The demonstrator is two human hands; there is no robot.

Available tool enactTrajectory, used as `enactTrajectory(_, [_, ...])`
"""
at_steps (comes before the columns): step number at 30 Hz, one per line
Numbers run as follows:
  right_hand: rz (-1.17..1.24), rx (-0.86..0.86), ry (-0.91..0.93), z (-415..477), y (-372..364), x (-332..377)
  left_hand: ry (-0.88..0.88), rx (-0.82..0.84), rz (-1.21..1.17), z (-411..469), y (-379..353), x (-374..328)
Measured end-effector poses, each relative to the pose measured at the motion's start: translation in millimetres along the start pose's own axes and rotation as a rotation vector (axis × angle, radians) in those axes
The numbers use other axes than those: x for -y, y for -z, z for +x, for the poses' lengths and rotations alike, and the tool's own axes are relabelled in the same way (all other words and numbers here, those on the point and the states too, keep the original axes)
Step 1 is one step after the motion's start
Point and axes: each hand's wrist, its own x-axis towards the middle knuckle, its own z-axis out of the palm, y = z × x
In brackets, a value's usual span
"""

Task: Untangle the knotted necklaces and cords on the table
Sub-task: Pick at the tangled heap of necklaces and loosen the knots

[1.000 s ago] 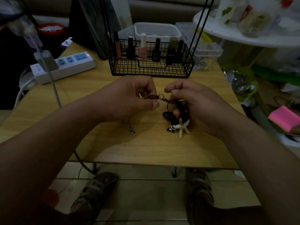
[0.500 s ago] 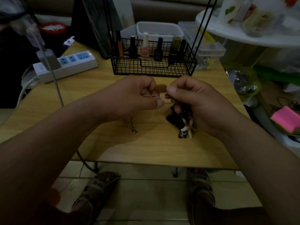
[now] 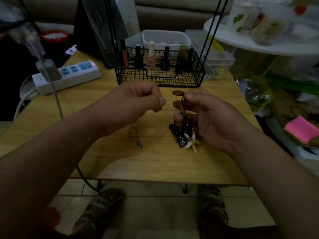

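L hand (image 3: 138, 100) pinches thin chain (image 3: 170, 100); R hand (image 3: 207, 116) grips same chain w/ dark tangle (image 3: 183, 133) hanging just below grip.

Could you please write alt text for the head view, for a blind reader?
The left hand pinches a thin chain that runs to the right hand, which grips a dark tangle of cords over a wooden table. A wire basket of bottles stands behind.
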Motion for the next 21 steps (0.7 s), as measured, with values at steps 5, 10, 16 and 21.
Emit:
enactTrajectory(5, [-0.057, 0.023, 0.002, -0.5, -0.1, -1.0, 0.016, -0.03, -0.199, 1.3, -2.8, -4.7])
enactTrajectory(10, [-0.076, 0.031, 0.006, -2.7, -0.2, -0.2, 0.053, -0.035, -0.111, 2.1, -1.8, -0.7])
enactTrajectory(16, [-0.136, 0.039, 0.054, -3.6, -1.1, -1.7, 0.068, 0.078, 0.12, 3.2, -7.3, 1.0])
enactTrajectory(21, [-0.181, 0.004, 0.025, -3.8, -2.7, -2.7, 0.044, 0.021, 0.096, 3.2, -9.7, 2.6])
